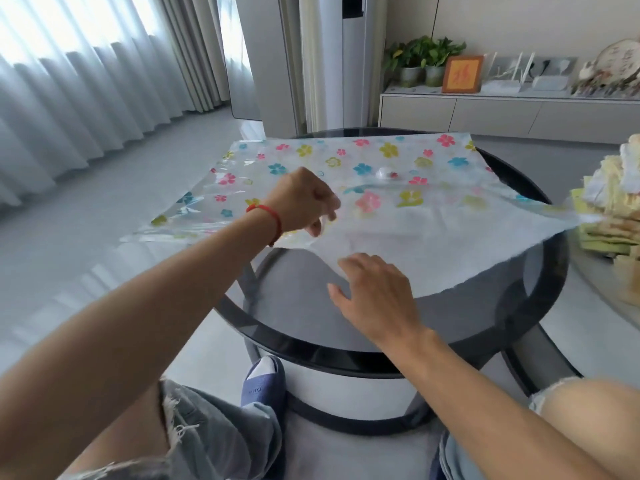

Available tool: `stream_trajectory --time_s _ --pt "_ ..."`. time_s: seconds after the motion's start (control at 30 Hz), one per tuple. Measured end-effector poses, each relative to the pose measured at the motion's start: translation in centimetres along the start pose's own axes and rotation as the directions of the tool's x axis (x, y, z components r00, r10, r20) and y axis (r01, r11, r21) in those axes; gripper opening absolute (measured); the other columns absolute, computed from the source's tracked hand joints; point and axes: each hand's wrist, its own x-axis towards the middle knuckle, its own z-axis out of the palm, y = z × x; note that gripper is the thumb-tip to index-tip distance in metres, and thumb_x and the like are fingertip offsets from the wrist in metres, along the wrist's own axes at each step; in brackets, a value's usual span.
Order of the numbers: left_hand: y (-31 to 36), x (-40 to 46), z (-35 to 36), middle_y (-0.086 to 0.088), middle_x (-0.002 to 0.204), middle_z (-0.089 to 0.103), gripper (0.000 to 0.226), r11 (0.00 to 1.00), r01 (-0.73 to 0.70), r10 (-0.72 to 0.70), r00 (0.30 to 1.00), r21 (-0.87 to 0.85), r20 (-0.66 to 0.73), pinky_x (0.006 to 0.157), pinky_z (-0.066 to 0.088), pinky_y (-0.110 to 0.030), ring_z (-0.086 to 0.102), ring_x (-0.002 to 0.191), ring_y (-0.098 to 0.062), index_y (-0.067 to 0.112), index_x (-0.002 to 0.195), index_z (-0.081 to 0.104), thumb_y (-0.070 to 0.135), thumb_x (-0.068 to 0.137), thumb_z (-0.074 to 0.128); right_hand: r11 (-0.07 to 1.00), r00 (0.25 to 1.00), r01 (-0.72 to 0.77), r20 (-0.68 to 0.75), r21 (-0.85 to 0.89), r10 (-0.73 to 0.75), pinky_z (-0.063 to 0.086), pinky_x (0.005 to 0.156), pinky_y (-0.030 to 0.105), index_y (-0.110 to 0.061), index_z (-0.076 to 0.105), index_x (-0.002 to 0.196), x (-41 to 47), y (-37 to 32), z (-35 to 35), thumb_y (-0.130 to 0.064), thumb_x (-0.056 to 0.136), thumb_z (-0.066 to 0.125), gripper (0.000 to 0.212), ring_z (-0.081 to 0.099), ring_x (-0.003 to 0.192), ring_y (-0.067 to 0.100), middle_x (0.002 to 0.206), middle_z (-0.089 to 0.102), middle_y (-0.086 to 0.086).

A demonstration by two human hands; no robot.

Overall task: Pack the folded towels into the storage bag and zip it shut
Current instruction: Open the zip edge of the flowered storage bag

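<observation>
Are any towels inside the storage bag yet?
No, the storage bag lies flat on the table, and the folded towels are stacked beside it.

We see a clear storage bag (346,174) printed with flowers — pink, blue, yellow-green; the towels (613,206) are pale yellow, green and white; the round table (346,355) has a black rim — our wristband (273,216) is red.

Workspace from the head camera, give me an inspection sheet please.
Surface: round dark glass table.
Job's things: flowered storage bag lies flat across the table, near edge lifted; folded towels stacked at right, outside the bag.
Clutter: nothing seen on the table.
Hands: left hand pinches the bag's near edge; right hand open, fingers on the bag's edge.
Cables: nothing seen.
Surroundings: curtains left, cabinet with potted plants behind.
</observation>
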Motion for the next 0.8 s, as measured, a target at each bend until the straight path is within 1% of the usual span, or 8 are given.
stream_trajectory --time_s 0.07,0.17,0.27,0.33,0.43,0.5,0.63,0.8 --pt "-0.1 -0.7 0.4 -0.003 0.053 0.070 0.020 1.000 0.014 -0.013 1.000 -0.027 0.025 0.058 0.049 -0.019 0.063 0.047 -0.011 0.016 0.076 0.079 0.027 0.089 0.069 0.993 0.995 0.005 -0.101 0.120 0.007 0.057 0.076 0.039 -0.020 0.067 0.127 0.9 -1.0 -0.7 -0.040 0.100 0.059 0.035 0.071 0.098 0.029 0.113 0.074 0.003" --pt "-0.7 -1.8 0.8 0.001 0.057 0.068 0.017 0.995 0.034 -0.033 0.999 -0.096 0.018 0.055 0.049 -0.023 0.059 0.048 -0.010 0.018 0.075 0.077 0.030 0.087 0.072 0.994 0.988 0.025 -0.154 0.105 -0.008 0.051 0.062 0.033 -0.025 0.075 0.108 2.1 -2.0 -1.0 -0.032 0.100 0.060 0.018 0.073 0.080 0.030 0.092 0.077 0.000" --pt "-1.6 -2.7 0.7 0.008 0.054 0.057 0.027 0.990 0.092 -0.097 0.994 0.102 0.045 0.050 0.040 -0.023 0.051 0.050 -0.012 0.026 0.055 0.064 0.032 0.082 0.069 0.998 0.975 0.031 -0.221 0.050 -0.019 0.045 0.049 0.030 -0.016 0.074 0.075 2.6 -2.3 -1.4 -0.017 0.088 0.077 0.013 0.067 0.058 0.033 0.067 0.070 0.004" --pt "-1.9 -3.2 0.1 0.006 0.053 0.055 0.036 0.961 0.094 -0.111 0.993 0.260 0.050 0.048 0.036 -0.022 0.048 0.051 -0.014 0.025 0.047 0.057 0.029 0.081 0.066 0.998 0.975 0.052 -0.216 0.022 -0.046 0.047 0.053 0.032 -0.015 0.073 0.072 2.7 -2.3 -1.3 -0.014 0.086 0.076 0.014 0.066 0.060 0.031 0.070 0.070 0.004" --pt "-1.6 -3.0 -1.1 -0.004 0.069 0.072 0.024 0.929 0.015 -0.031 0.999 0.369 0.037 0.058 0.053 -0.030 0.064 0.064 -0.024 0.014 0.068 0.076 0.019 0.089 0.064 0.994 0.979 0.077 -0.193 0.074 -0.061 0.050 0.060 0.035 -0.014 0.072 0.077 2.4 -2.0 -1.0 -0.012 0.089 0.069 0.013 0.069 0.071 0.030 0.082 0.074 0.003" --pt "-1.6 -2.2 -2.0 -0.009 0.074 0.076 0.022 0.938 0.026 -0.027 1.000 0.344 -0.003 0.068 0.060 -0.031 0.072 0.065 -0.024 0.004 0.080 0.078 0.011 0.092 0.061 0.988 0.991 0.102 -0.100 0.115 -0.091 0.054 0.070 0.036 -0.013 0.073 0.084 2.0 -1.9 -0.9 -0.013 0.094 0.061 0.015 0.071 0.085 0.029 0.098 0.076 0.002" --pt "-1.9 -0.5 -3.2 -0.007 0.074 0.075 0.025 0.973 0.155 -0.149 0.988 0.171 -0.047 0.046 0.052 -0.018 0.073 0.055 -0.022 0.004 0.080 0.075 0.002 0.092 0.054 0.978 0.979 0.166 0.097 0.125 -0.178 0.055 0.084 0.037 -0.017 0.065 0.087 1.0 -2.0 0.3 -0.019 0.099 0.051 0.019 0.070 0.104 0.027 0.117 0.074 -0.001" --pt "-2.0 -1.3 -2.8 -0.005 0.070 0.071 0.024 0.974 0.220 -0.215 0.974 -0.060 0.070 0.056 0.058 -0.028 0.068 0.057 -0.023 0.011 0.078 0.076 0.021 0.094 0.062 0.983 0.996 0.089 -0.041 0.163 -0.084 0.054 0.072 0.040 -0.021 0.064 0.121 1.8 -2.5 0.4 -0.042 0.095 0.060 0.033 0.071 0.092 0.034 0.108 0.075 0.002"
